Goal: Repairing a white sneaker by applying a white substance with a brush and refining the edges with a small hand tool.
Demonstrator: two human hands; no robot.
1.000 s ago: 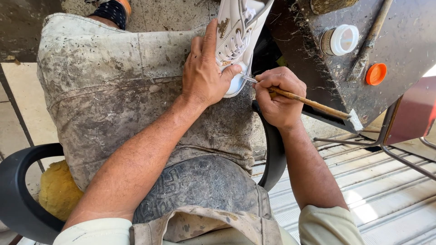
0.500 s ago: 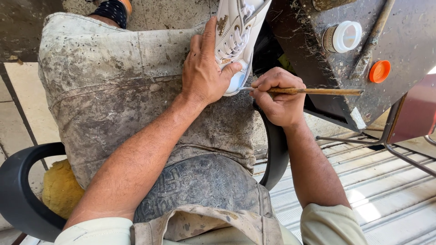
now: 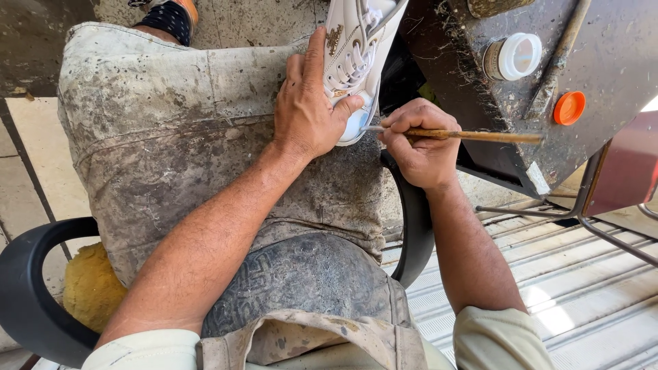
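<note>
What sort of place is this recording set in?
Probably a small shoe repair or shoe-making stand, perhaps outdoors. The left hand steadies a white sneaker on a stained work apron, the right hand holds a thin brush to its toe, and a grimy workbench carries a small jar.

One white laced leather sneaker lies under the left fingers. One thin wooden-handled brush sits between the right fingers. Beyond them: one white round lid, one orange round cap.
</note>
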